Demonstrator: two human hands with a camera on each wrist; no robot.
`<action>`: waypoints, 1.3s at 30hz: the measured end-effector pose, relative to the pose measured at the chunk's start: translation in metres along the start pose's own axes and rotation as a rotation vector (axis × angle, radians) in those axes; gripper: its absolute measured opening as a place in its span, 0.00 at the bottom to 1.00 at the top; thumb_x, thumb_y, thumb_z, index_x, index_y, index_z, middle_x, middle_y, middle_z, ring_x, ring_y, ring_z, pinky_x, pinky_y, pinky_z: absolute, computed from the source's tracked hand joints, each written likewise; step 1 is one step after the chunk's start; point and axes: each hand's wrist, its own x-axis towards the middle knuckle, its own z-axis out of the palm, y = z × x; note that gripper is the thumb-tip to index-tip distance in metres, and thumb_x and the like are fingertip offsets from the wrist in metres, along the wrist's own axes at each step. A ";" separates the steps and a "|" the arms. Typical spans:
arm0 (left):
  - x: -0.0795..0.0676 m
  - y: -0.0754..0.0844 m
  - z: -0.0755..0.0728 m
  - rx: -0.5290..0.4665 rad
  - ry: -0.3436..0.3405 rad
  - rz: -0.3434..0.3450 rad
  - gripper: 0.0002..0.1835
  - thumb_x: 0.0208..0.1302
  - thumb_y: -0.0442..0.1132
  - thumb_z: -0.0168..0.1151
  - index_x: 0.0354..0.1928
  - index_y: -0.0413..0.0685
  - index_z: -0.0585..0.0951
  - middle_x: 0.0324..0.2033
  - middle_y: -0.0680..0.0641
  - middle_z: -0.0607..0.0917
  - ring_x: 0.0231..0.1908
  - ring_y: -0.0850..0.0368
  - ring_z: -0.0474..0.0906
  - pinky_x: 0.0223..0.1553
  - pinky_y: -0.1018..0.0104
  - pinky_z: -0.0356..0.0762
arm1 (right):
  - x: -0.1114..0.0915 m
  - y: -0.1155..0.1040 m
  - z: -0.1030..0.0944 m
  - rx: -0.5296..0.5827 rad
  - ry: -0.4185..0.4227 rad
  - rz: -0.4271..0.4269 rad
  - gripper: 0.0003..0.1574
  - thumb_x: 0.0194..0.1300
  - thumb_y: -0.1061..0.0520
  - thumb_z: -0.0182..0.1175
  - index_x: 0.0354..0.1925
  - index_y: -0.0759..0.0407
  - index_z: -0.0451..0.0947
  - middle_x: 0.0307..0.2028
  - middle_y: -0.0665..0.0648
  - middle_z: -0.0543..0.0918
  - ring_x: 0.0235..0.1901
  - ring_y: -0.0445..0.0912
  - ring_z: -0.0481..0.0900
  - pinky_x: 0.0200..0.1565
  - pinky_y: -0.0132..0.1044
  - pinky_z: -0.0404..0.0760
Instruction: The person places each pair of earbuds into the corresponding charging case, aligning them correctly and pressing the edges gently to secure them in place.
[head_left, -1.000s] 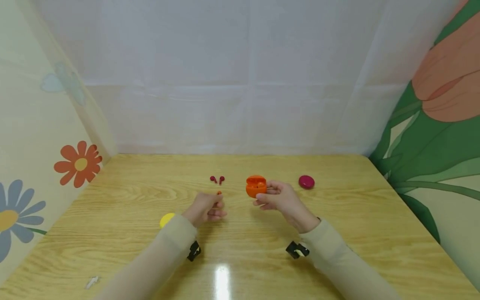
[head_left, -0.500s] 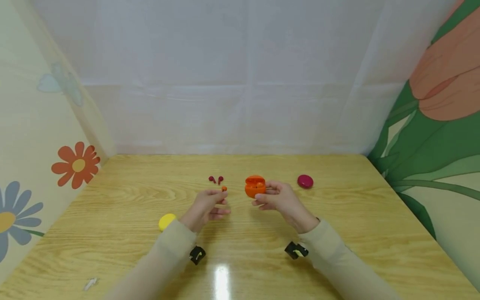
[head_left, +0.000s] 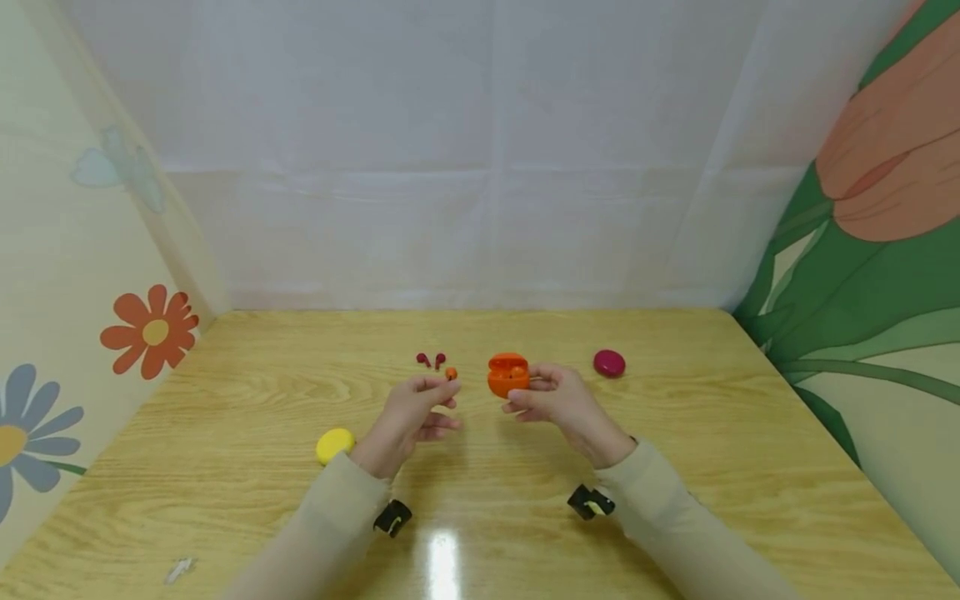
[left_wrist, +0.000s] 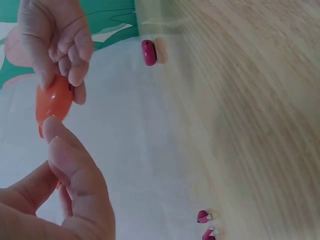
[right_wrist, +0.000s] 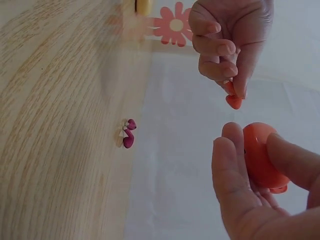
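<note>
Head view: over the preceding second the left hand (head_left: 408,417) had shifted inward and slightly outward over the worktop (head_left: 675,400), bringing an orange earbud (head_left: 452,373) nearer to the orange case (head_left: 502,386). The left fingers pinched the earbud, whose rounded head showed above their tips; the right hand (head_left: 558,400) had stayed almost in place, its fingers grasping the case, lid raised. Earbud and case remained apart, so the work in hand was judged to be at the approach. A rounded form inside the case, on the side nearest the right fingers, was probably another earbud.

The case was pebble-shaped and glossy, apparently hard plastic; the right wrist view showed its smooth, curved shell between thumb and fingers. Just beyond the left fingertips lay two crimson earbuds (head_left: 440,359), bulbous with short stems. To the right of the right fingers rested a crimson case (head_left: 609,363), a shiny flattened oval; behind the left fingers, near the wrist, a yellow case (head_left: 334,446), similarly rounded. The worktop bore streaked wood grain.
</note>
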 end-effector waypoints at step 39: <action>-0.008 0.014 0.051 -0.096 -0.005 0.156 0.10 0.67 0.40 0.67 0.42 0.42 0.78 0.25 0.53 0.80 0.12 0.66 0.61 0.18 0.76 0.65 | 0.000 0.000 0.006 0.003 -0.026 -0.039 0.20 0.70 0.65 0.60 0.56 0.75 0.72 0.50 0.70 0.85 0.37 0.42 0.88 0.44 0.39 0.87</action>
